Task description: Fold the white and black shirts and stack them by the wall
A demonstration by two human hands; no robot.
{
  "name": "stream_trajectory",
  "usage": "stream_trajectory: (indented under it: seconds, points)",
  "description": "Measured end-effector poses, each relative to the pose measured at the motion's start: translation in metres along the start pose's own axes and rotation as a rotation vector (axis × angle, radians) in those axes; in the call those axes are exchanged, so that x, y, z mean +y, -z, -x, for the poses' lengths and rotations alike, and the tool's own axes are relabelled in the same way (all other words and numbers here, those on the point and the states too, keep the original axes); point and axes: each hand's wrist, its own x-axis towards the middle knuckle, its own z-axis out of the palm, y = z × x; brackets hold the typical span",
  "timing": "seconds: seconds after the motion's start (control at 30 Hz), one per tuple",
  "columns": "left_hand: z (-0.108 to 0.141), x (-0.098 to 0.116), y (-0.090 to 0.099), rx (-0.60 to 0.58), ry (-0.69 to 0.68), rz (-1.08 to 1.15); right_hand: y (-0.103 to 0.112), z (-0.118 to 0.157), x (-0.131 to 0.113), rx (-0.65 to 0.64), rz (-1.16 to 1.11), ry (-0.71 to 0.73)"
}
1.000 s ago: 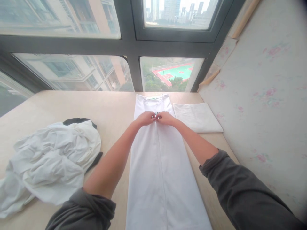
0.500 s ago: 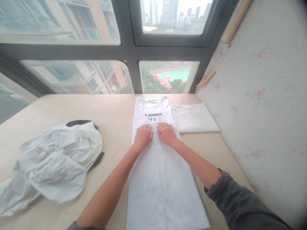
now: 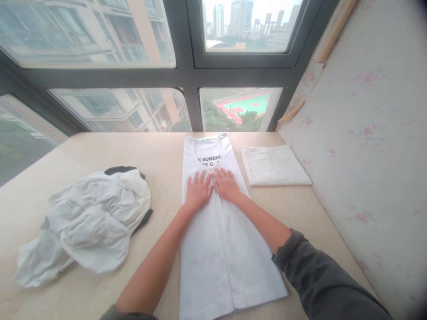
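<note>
Left grip first, in the head view: the left hand (image 3: 199, 190) lies flat with its fingers spread wide on a folded white T-shirt (image 3: 203, 258). Right beside it, the right hand (image 3: 227, 184) lies flat too, its fingers a little apart. One second ago, both hands were pinching the cloth at the middle and hid most of the black letters (image 3: 210, 158). Now more letters show, but the folded edges cover the ends of the words. More of the bottom hem shows now too, though its left corner is cut off. The shirt lies long and straight on the table (image 3: 165, 191), between a crumpled pile of white clothes (image 3: 96, 218) and a folded white cloth (image 3: 276, 166). I can't tell what clothes are in the pile. The left sleeve (image 3: 128, 314) is mostly cut off.
</note>
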Motion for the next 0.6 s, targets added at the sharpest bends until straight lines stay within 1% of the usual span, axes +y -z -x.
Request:
stream_trajectory:
  seconds: [0.17,0.33,0.47,0.53,0.6]
  points:
    - [0.013,0.009,0.006,0.019,0.010,-0.004,0.001,0.013,-0.005,0.017,0.019,-0.058]
    - [0.029,0.020,0.008,0.032,0.009,0.001,-0.002,0.030,-0.016,0.050,0.024,-0.034]
    - [0.040,0.027,0.018,0.025,0.022,0.001,0.004,0.042,-0.024,0.038,0.029,-0.019]
    - [0.055,0.030,0.025,0.011,0.010,0.007,0.009,0.058,-0.028,0.020,0.026,-0.009]
    - [0.082,0.032,0.030,-0.011,-0.027,0.015,0.013,0.085,-0.034,0.009,0.017,0.006]
